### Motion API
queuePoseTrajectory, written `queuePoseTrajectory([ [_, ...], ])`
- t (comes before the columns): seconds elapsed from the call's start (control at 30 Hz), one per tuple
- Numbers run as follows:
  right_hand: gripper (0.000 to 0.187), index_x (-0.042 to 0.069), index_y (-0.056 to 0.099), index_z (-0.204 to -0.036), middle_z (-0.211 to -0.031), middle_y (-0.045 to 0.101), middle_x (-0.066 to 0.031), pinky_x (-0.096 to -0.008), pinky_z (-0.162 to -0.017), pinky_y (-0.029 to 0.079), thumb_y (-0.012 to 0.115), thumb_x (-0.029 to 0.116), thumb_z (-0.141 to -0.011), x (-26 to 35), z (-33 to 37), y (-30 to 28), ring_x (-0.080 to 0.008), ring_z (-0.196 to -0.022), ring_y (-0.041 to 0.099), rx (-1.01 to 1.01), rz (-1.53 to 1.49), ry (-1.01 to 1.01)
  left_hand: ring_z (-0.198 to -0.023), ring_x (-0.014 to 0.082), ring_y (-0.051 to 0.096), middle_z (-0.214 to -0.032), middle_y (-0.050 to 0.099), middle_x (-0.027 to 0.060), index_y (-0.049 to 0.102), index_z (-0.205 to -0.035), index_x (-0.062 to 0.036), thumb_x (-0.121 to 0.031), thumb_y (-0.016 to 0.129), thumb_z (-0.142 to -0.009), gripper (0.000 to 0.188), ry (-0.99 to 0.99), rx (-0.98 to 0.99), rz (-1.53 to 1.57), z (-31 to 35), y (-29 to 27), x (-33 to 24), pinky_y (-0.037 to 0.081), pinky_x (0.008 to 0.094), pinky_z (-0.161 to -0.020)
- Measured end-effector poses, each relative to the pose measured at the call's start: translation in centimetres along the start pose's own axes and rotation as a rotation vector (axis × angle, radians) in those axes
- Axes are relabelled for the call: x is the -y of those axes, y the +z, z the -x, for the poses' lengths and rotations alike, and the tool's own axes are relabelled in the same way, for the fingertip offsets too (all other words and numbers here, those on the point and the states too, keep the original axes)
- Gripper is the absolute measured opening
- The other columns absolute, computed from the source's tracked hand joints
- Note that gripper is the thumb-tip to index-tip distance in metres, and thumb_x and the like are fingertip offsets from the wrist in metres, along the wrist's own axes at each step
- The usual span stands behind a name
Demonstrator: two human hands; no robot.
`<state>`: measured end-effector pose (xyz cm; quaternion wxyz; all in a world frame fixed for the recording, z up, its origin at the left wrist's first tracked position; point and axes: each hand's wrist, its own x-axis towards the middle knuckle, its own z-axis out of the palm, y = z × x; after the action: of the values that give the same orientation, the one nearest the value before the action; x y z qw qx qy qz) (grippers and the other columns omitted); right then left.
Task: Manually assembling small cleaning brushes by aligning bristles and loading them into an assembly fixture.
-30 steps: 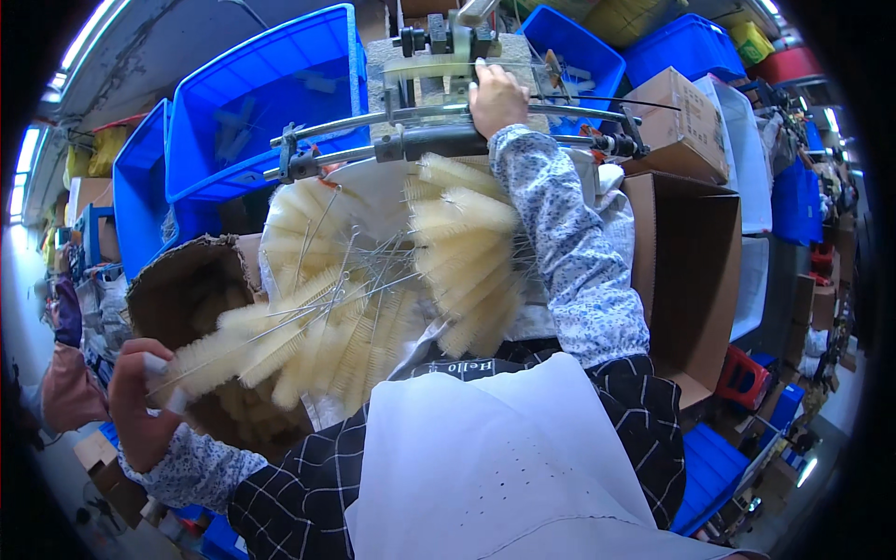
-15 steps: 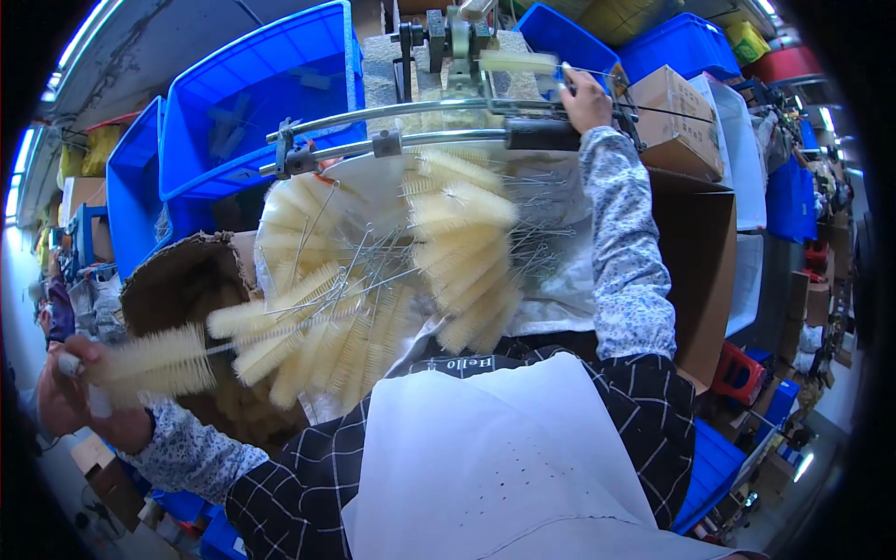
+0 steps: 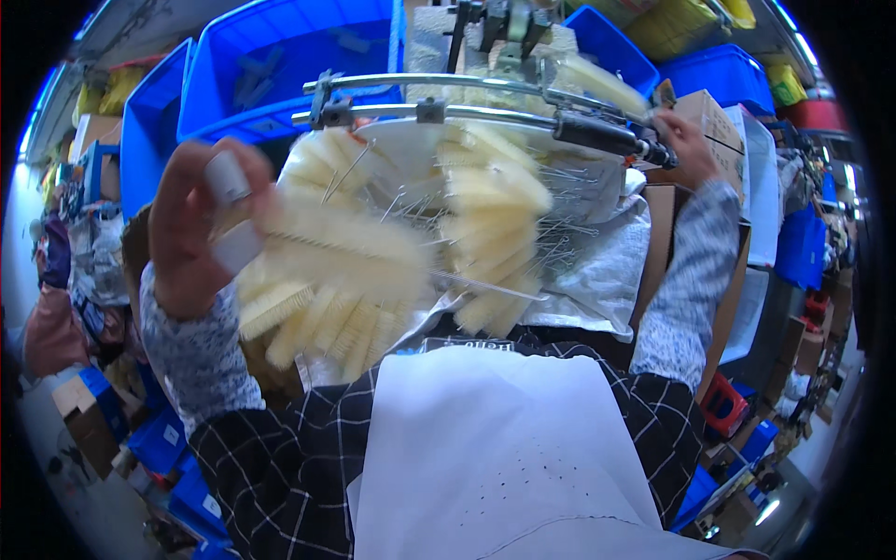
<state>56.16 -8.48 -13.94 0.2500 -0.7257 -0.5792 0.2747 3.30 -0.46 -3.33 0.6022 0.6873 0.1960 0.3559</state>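
My left hand [image 3: 201,229], with white wraps on its fingers, is closed on the end of a cream-bristled wire brush [image 3: 345,250]. That brush is smeared by motion and lies across the view above the pile, its bare wire pointing right. Toward the upper right, my right hand [image 3: 689,149] closes around the right end of a second cream brush [image 3: 605,84], beside the bench machine [image 3: 509,47]. The fingertips there are partly hidden. Below the machine's rails, a stack of similar brushes [image 3: 490,224] and a looser fan of brushes [image 3: 327,317] rest on white sheeting [image 3: 607,271].
Two metal rails [image 3: 373,114] with a black cylindrical grip [image 3: 597,133] cross in front of the machine. Blue bins [image 3: 280,65] stand at the far left, another blue bin [image 3: 719,79] at the far right. A cardboard box [image 3: 714,121] is beyond my right hand.
My left hand has swung up and inward from the lower left with its brush. My right hand has shifted right and slightly down, and the brush at the machine has moved right and tilted.
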Motion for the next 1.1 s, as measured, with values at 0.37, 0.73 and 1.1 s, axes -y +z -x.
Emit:
queuePoseTrajectory([
  [0.37, 0.037, 0.000, 0.047, -0.109, -0.093, 0.055, -0.0113, -0.0303, -0.080, 0.041, 0.048, 0.028, -0.085, 20.9, 6.4, 12.9, -0.0176, -0.091, 0.051, 0.639, -0.559, -0.400, -0.082, 0.0293, 0.051, -0.088, 0.049, 0.0127, 0.041, -0.102, -0.0015, -0.001, 0.064, -0.064, 0.044, 0.146, 0.256, -0.357, -1.2, 7.4, 3.0, 0.042, 0.0330, -0.075],
  [0.73, 0.030, 0.028, 0.056, -0.102, -0.086, 0.057, -0.0008, -0.0378, -0.077, 0.035, 0.051, 0.015, -0.075, 3.9, -6.6, 11.8, -0.0222, -0.089, 0.048, -0.506, 0.669, -0.066, -0.085, 0.0358, 0.052, -0.094, 0.050, 0.0209, 0.032, -0.114, 0.0004, -0.021, 0.066, -0.064, 0.065, -0.796, 0.539, -1.008, 12.8, 3.6, 3.3, 0.044, 0.0377, -0.073],
  [1.1, 0.030, 0.027, 0.056, -0.103, -0.092, 0.056, 0.0006, -0.0375, -0.082, 0.031, 0.050, 0.015, -0.075, 3.7, -7.4, 11.5, -0.0208, -0.093, 0.046, -0.433, 0.635, -0.088, -0.087, 0.0351, 0.053, -0.104, 0.047, 0.0237, 0.024, -0.122, -0.0019, -0.022, 0.067, -0.063, 0.076, -0.899, 0.425, -0.736, 13.3, 4.0, 4.6, 0.044, 0.0369, -0.076],
])
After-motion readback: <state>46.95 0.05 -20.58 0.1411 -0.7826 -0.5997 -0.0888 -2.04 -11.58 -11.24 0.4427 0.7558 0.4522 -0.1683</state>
